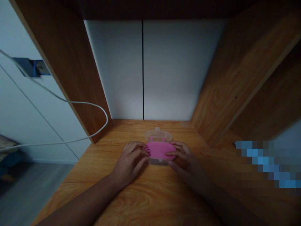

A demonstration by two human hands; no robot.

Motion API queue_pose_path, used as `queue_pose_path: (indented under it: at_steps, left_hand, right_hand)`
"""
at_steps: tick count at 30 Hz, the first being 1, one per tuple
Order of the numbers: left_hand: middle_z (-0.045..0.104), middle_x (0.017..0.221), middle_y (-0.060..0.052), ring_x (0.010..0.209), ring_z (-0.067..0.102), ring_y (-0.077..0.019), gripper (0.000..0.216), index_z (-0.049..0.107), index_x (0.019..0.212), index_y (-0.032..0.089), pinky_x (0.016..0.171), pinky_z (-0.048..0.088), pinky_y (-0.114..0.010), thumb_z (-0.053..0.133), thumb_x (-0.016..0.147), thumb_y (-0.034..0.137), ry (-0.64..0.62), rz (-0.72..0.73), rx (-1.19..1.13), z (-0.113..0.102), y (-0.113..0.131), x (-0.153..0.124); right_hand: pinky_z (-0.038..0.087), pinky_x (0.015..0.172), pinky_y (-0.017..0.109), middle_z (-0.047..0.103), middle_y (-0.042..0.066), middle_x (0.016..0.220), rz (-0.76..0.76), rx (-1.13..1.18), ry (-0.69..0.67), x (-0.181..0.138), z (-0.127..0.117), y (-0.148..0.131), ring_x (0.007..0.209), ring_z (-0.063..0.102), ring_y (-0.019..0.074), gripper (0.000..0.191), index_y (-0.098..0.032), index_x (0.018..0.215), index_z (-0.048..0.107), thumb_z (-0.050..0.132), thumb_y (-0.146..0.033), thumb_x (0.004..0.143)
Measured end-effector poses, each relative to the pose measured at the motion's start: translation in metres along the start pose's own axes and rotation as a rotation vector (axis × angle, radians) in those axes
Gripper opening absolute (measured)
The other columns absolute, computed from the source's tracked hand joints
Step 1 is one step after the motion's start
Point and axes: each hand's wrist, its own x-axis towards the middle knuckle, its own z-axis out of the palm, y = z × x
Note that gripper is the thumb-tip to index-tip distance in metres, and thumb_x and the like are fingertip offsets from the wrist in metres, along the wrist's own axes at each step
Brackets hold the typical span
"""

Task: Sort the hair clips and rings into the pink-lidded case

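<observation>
A small oval plastic box with a pink inside (161, 150) sits on the wooden surface in front of me. Its clear lid (158, 135) is open and tilted back on pink hinges. My left hand (131, 160) is at the box's left end, with fingers and thumb closed around a small dark thin loop (148, 152). What the loop is, I cannot make out. At the right end, my right hand (188, 163) grips the box, thumb at the front and one finger lying over the pink part.
The wooden desktop (131, 201) lies between wooden side panels (225, 81) and a white back panel (174, 69). From the left, a white cable (94, 105) loops over the desk's edge. A wall socket (42, 67) is at the far left. On the right, a patch is pixelated.
</observation>
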Motion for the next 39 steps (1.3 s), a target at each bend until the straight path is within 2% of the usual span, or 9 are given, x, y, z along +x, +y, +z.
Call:
queue_pose_path:
  at_steps: [8,11,13,15,17,20,23,30,39]
  left_hand:
    - [0.060,0.122,-0.009,0.115,0.056,-0.0256,0.026,0.062,0.118,0.025,0.097,0.047,-0.043,0.059,0.093,0.021,0.001,0.007,0.056,-0.003,0.001,0.001]
    - [0.057,0.126,-0.011,0.117,0.054,-0.0286,0.035,0.058,0.122,0.024,0.098,0.045,-0.046,0.062,0.087,0.024,0.014,0.010,0.096,-0.007,0.001,0.002]
    - [0.057,0.118,-0.012,0.111,0.054,-0.0299,0.032,0.057,0.115,0.020,0.094,0.046,-0.047,0.059,0.083,0.024,0.021,0.012,0.102,-0.013,-0.002,0.003]
    - [0.058,0.102,-0.011,0.098,0.055,-0.0286,0.023,0.054,0.102,0.019,0.085,0.047,-0.044,0.053,0.079,0.022,-0.013,-0.005,0.109,-0.022,-0.009,0.006]
    - [0.058,0.093,-0.008,0.088,0.055,-0.0273,0.020,0.052,0.095,0.020,0.079,0.046,-0.042,0.054,0.075,0.022,-0.133,-0.010,0.162,-0.032,-0.021,0.008]
    - [0.058,0.089,-0.007,0.082,0.055,-0.0258,0.019,0.052,0.090,0.021,0.075,0.044,-0.038,0.058,0.073,0.021,-0.334,0.016,0.228,-0.043,-0.038,0.009]
    - [0.058,0.090,-0.006,0.082,0.055,-0.0245,0.016,0.051,0.091,0.021,0.076,0.044,-0.036,0.059,0.077,0.022,-0.403,0.040,0.163,-0.045,-0.048,0.007]
    - [0.062,0.089,-0.004,0.082,0.057,-0.0209,0.008,0.053,0.087,0.021,0.078,0.044,-0.034,0.055,0.082,0.015,-0.385,0.052,-0.020,-0.038,-0.044,0.007]
    - [0.062,0.079,-0.002,0.076,0.057,-0.0191,0.005,0.055,0.080,0.020,0.073,0.044,-0.032,0.060,0.079,0.017,-0.377,0.037,-0.069,-0.037,-0.048,0.002]
  right_hand:
    - [0.050,0.104,0.047,0.054,0.011,0.131,0.010,-0.001,0.000,0.002,-0.002,-0.001,0.122,0.056,0.0265,0.015,-0.026,0.098,0.077,0.066,-0.031,0.090]
    - [0.052,0.103,0.047,0.055,0.011,0.130,0.002,0.000,0.002,0.001,-0.003,0.000,0.121,0.057,0.0264,0.015,-0.027,0.098,0.078,0.066,-0.032,0.090]
    - [0.052,0.103,0.047,0.055,0.010,0.129,-0.005,-0.001,0.001,0.001,-0.003,0.002,0.122,0.057,0.0260,0.015,-0.027,0.099,0.077,0.066,-0.032,0.091]
    - [0.052,0.103,0.047,0.054,0.010,0.130,-0.012,-0.012,-0.002,0.001,-0.003,0.003,0.122,0.057,0.0259,0.015,-0.027,0.100,0.077,0.066,-0.032,0.091]
    - [0.051,0.104,0.048,0.054,0.010,0.132,-0.025,-0.027,-0.001,0.001,-0.005,0.004,0.122,0.057,0.0264,0.016,-0.027,0.102,0.076,0.067,-0.032,0.090]
    - [0.049,0.106,0.050,0.053,0.011,0.132,-0.053,-0.043,0.037,0.001,-0.008,0.004,0.125,0.056,0.0270,0.021,-0.028,0.108,0.074,0.068,-0.031,0.089]
    - [0.048,0.107,0.051,0.054,0.010,0.131,-0.077,-0.060,0.079,0.001,-0.012,0.004,0.126,0.055,0.0270,0.024,-0.029,0.113,0.072,0.067,-0.030,0.090]
    - [0.049,0.105,0.047,0.053,0.010,0.131,-0.084,-0.070,0.096,0.000,-0.014,0.000,0.126,0.055,0.0267,0.022,-0.029,0.112,0.072,0.065,-0.030,0.091]
    - [0.052,0.102,0.047,0.053,0.010,0.131,-0.086,-0.101,0.106,0.000,-0.016,-0.002,0.122,0.058,0.0267,0.019,-0.028,0.109,0.073,0.064,-0.031,0.092]
